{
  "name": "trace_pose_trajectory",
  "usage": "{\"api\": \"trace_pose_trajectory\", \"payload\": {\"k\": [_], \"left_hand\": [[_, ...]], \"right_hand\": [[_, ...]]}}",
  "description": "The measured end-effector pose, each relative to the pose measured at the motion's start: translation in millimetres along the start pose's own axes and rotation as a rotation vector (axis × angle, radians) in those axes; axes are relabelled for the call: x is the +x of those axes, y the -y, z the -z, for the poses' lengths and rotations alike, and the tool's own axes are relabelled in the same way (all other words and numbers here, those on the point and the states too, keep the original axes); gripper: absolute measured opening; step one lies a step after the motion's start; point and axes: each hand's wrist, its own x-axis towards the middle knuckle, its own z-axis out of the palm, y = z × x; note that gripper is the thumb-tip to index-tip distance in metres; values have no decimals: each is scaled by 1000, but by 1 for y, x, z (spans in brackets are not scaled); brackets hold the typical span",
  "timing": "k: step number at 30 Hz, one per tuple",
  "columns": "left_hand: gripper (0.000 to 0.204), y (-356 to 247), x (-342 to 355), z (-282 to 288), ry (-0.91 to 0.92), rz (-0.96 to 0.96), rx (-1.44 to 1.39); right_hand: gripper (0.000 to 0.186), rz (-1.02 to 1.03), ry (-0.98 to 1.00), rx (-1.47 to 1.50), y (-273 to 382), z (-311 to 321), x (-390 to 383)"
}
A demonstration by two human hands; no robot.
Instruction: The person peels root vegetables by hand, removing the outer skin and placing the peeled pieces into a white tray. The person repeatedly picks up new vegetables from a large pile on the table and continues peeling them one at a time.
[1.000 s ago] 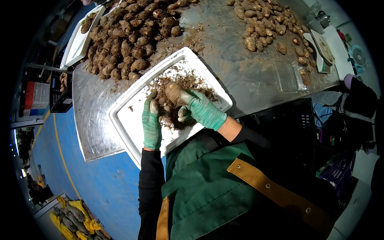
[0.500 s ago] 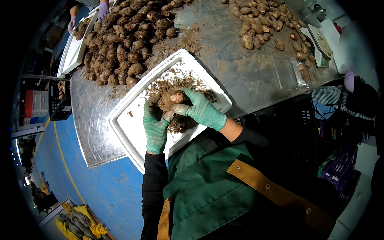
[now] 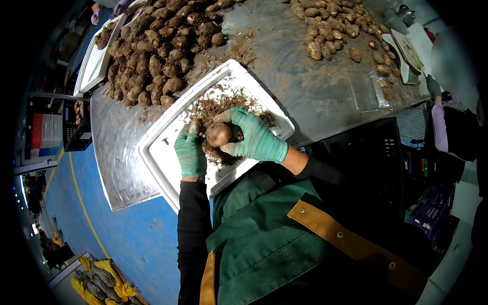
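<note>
My right hand [image 3: 252, 136], in a green knitted glove with soiled fingertips, grips a brown taro [image 3: 219, 135] between thumb and fingers. One rounded end of the taro points up toward me. Just left of it is my left hand [image 3: 191, 153] in a matching glove, its fingers bent in together by the taro's side; whether they pinch anything is hidden. Both hands are over a white plastic tray [image 3: 170, 175], set at a slant on the metal table. A heap of brown root fibres and peelings [image 3: 206, 109] lies in the tray, under and behind the taro.
A large pile of hairy taros [image 3: 152, 61] rises at the far left, and cleaner taros [image 3: 330, 28] lie at the far right near a scale [image 3: 406, 56]. Co-workers' gloved hands show at the far left and at the right. Black crates [image 3: 356, 157] stand below the table's right edge.
The taro has been turned so its rounded end faces up. My left hand has drawn slightly left with its fingers curled in. At the right, a co-worker's dark-gloved hand has come into view.
</note>
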Motion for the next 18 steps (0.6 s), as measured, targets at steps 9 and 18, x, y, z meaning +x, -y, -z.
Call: {"api": "trace_pose_trajectory", "payload": {"k": [9,18], "left_hand": [[33,5,-5,-15,241,-1,6],[25,18,4,29,10,-427,472]], "right_hand": [[44,73,63,72,-4,14,-12],[8,-502,-745,1004,-127,200,31]]}}
